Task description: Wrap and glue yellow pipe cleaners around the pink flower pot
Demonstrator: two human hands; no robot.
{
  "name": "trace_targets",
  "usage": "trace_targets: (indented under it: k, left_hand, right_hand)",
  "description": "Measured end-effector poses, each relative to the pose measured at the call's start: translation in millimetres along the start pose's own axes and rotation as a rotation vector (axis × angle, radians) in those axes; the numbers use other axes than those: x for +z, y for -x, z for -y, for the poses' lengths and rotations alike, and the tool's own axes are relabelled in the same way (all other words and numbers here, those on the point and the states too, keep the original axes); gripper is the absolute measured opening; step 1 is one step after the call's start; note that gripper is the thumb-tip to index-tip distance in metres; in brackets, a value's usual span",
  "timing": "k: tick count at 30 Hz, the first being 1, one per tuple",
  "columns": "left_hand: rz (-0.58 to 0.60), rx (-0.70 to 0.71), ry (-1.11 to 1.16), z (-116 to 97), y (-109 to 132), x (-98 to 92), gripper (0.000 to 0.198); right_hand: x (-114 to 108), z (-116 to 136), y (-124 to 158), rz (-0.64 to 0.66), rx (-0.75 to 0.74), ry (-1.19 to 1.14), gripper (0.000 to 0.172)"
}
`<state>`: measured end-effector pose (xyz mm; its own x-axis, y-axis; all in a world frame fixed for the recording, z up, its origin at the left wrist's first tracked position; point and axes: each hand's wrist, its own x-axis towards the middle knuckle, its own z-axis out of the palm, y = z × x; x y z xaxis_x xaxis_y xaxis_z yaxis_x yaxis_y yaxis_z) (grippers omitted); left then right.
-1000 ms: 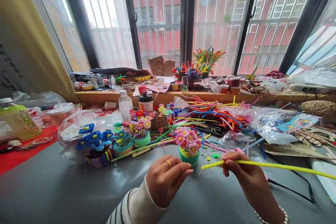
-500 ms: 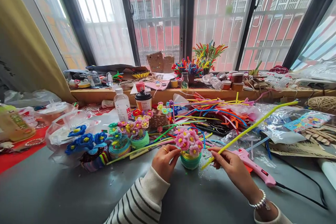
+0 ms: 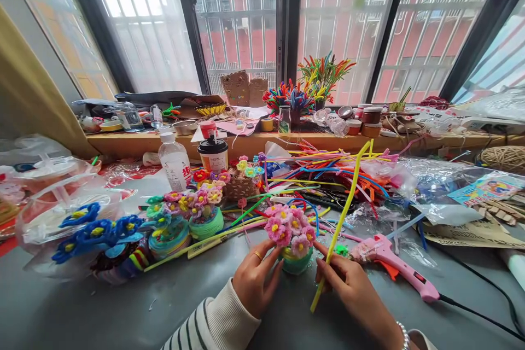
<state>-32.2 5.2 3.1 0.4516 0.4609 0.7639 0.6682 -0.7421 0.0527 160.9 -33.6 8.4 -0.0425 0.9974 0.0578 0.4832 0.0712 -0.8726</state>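
A small green-and-yellow wrapped pot (image 3: 296, 266) full of pink fuzzy-wire flowers (image 3: 290, 225) stands upright in front of me. My left hand (image 3: 255, 279) has its thumb and forefinger bent against the pot's left side, just under the blooms. Between the thumb and fingers of my right hand (image 3: 348, 284) is a yellow pipe cleaner (image 3: 343, 219), tilted steeply with its top bent over. Fingers of this hand also reach the pot's right side. A pink glue gun (image 3: 404, 268) lies right of my right hand, a small green piece (image 3: 341, 250) near its nozzle.
Pots of blue flowers (image 3: 98, 232) and pastel flowers (image 3: 168, 235) stand to the left. Behind are a plastic bottle (image 3: 174, 164), a lidded cup (image 3: 213, 155) and a heap of loose pipe cleaners (image 3: 328, 167). The glue gun's black cord (image 3: 479, 311) runs right.
The yellow pipe cleaner has swung from a low slant to nearly upright. Both hands have come closer around the pot, and my left fingers have spread from a pinch. The view has shifted slightly.
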Motion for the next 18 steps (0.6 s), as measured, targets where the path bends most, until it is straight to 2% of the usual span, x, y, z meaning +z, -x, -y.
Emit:
trace_targets:
  k: [5,8,14,18]
  left_hand:
    - [-0.011,-0.024,0.05,-2.5,5.0,1.4,0.026]
    - [-0.012,-0.041,0.106,-6.4,8.2,2.1,0.028]
    - [-0.038,-0.112,0.16,-16.7,7.3,-1.9,0.03]
    - [-0.09,-0.095,0.125,-16.6,2.3,-1.7,0.027]
  right_hand:
    - [2.5,2.3,1.5,-0.031,-0.04,0.049,0.039]
    - [1.9,5.7,0.1,-0.037,-0.06,0.0,0.036]
    - [-4.9,3.0,-6.9,-0.008,0.02,-0.304,0.036]
    - [-16.1,1.2,-5.3,-0.106,0.064,-0.511,0.044]
